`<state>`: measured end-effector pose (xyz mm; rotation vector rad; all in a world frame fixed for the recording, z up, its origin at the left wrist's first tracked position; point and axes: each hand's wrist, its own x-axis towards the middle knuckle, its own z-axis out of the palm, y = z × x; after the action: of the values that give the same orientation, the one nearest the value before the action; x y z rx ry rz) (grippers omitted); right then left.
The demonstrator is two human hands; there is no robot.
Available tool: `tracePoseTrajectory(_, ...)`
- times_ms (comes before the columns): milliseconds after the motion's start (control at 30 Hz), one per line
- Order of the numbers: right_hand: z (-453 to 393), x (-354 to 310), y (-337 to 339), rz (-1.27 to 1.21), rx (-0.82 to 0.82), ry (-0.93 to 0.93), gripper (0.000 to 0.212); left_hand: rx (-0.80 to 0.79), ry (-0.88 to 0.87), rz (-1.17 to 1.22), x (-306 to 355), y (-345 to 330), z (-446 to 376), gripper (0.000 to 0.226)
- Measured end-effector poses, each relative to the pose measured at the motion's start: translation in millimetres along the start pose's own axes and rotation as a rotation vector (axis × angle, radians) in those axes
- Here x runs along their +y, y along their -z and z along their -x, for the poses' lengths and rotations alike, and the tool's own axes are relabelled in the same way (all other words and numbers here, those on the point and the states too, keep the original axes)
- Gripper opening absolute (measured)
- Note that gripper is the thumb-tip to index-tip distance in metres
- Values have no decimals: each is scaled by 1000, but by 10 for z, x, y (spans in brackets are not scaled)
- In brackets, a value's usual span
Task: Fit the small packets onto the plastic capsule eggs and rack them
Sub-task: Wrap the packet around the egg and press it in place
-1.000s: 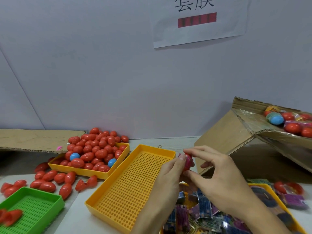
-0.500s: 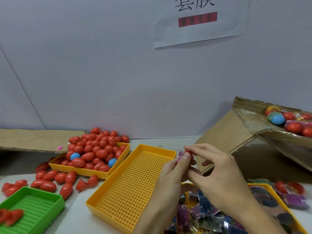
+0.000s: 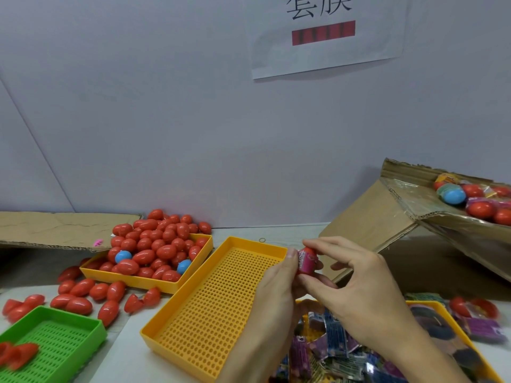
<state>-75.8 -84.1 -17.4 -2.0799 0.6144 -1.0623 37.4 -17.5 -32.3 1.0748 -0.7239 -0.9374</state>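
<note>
Both hands meet just past the far right corner of the empty perforated yellow tray (image 3: pixel 221 305): the left hand (image 3: pixel 272 294) rises from below with its fingertips against the left side of a red capsule egg (image 3: pixel 306 259), and the right hand (image 3: pixel 356 286) pinches the same egg from the right, forefinger curved over its top and thumb under it. A pink printed packet (image 3: pixel 304 261) wraps the egg's middle, leaving the red tip bare above; how far down the sleeve reaches is hidden by the fingers, and its print is too small to read. The left thumb is out of sight behind the egg. Below the hands, a second yellow tray (image 3: pixel 453 327) holds a jumble of loose packets (image 3: pixel 331 352) in blue, purple and silver, partly covered by both forearms and cut off by the bottom edge. To the left, a yellow bin (image 3: pixel 143 281) is heaped with red eggs and two blue ones, with more red eggs (image 3: pixel 83 293) spilled on the table (image 3: pixel 279 233) in front of it. A green perforated tray (image 3: pixel 55 341) at the lower left holds a few blurred red pieces and is cropped by the frame. At the right, a tilted cardboard box (image 3: pixel 387 217) shows wrapped eggs at its open top, cut off by the edge. A paper sign (image 3: pixel 326 34) on the wall is cropped at the top.
</note>
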Motion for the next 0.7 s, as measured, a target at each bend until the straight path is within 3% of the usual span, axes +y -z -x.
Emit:
tracePoseTrajectory(467,-2,9,30,52,-78,13,48,29,11,12,-5,10,-15,42)
tracePoseTrajectory(700,-8,27,27,76,-105,20,49,35,2,-121,-5,20,-16,43)
